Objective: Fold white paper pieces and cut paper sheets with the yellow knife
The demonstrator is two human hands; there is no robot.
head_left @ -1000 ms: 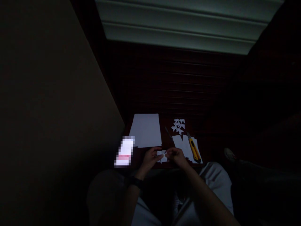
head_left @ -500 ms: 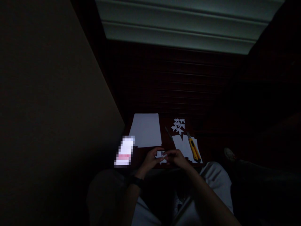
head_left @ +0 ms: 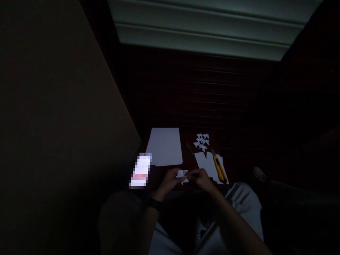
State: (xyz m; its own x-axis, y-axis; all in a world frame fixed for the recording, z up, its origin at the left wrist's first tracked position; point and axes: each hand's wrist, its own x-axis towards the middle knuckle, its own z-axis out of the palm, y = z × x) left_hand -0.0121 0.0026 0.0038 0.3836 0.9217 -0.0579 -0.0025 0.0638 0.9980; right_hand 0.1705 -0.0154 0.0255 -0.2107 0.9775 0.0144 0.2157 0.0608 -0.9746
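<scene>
A small piece of folded white paper (head_left: 182, 173) with crease lines is held between my hands at the table's near edge. My left hand (head_left: 170, 179) grips its left side, thumb along the lower edge. From the right, my right hand (head_left: 201, 179) pinches the paper's right edge between thumb and fingers. Beyond it, several small folded paper figures (head_left: 202, 141) lie in a cluster. A yellow utility knife (head_left: 219, 166) rests on cut white paper pieces (head_left: 205, 164) to the right of my right hand.
A stack of white paper sheets (head_left: 166, 147) lies at the back left of the small dark table. Left of my hands glows a blurred-out screen (head_left: 140, 170). A thin dark tool (head_left: 190, 150) lies between the stack and the figures. A wall (head_left: 66, 106) stands close on the left.
My left fingers have drawn back from the top of the folded paper, so more of its creased face shows. My right fingers have shifted slightly toward its right edge.
</scene>
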